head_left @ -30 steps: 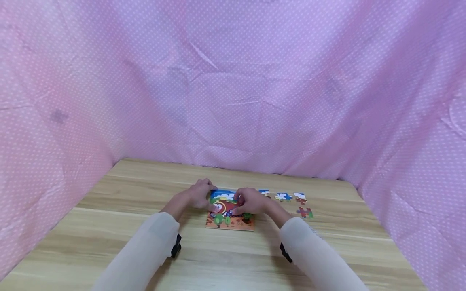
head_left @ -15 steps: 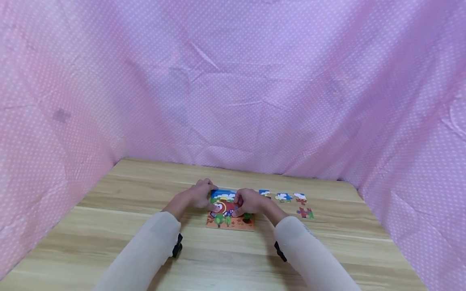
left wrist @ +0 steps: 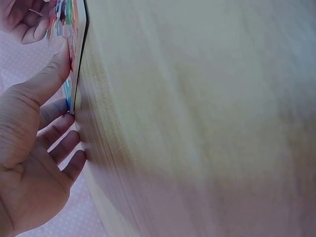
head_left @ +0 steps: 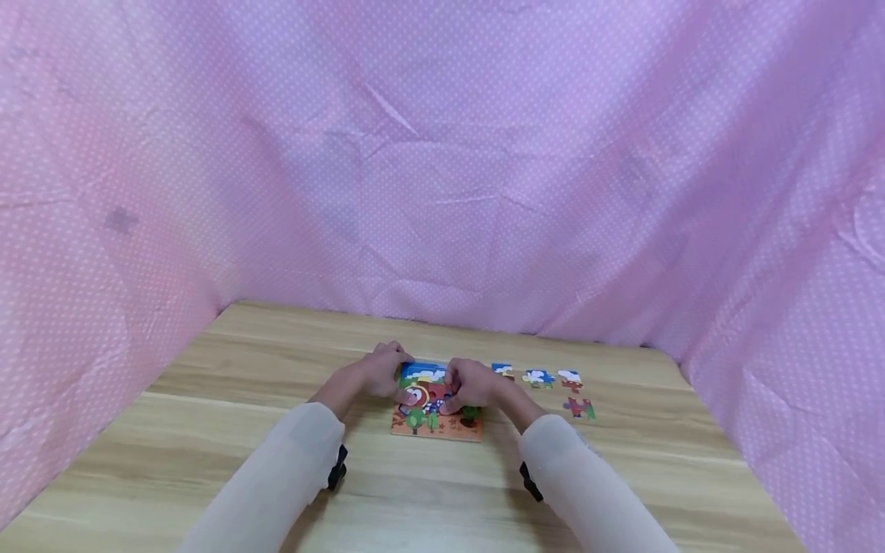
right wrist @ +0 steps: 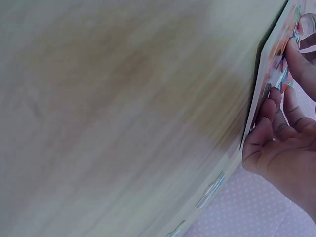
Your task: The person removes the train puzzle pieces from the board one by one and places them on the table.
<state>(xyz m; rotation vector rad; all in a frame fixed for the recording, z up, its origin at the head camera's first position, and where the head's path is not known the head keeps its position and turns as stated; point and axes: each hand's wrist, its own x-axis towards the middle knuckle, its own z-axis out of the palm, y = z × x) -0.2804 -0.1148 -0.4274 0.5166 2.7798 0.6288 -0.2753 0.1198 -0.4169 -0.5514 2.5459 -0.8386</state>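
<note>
A jigsaw puzzle [head_left: 426, 430] with a bright cartoon picture lies on the wooden table in the head view. At its left side my left hand [head_left: 379, 372] steadies it. The left thumb [left wrist: 60, 61] presses on the picture, while the index finger reaches the far corner and the other fingertips rest by the edge. Over the right half of the picture, my right hand [head_left: 475, 382] has its fingers bent toward the thumb. Between them it pinches a puzzle piece [right wrist: 280, 75], close over the board and partly hidden by the fingers.
Several loose puzzle pieces lie to the right of the board, among them a blue and white piece [head_left: 538, 378] and a red and green piece [head_left: 579, 407]. A pink dotted cloth [head_left: 442, 192] hangs behind and at both sides of the table [head_left: 429, 507].
The right forearm has shifted slightly left, and the right hand's fingers have adjusted a little over the same part of the puzzle. My left hand keeps its place.
</note>
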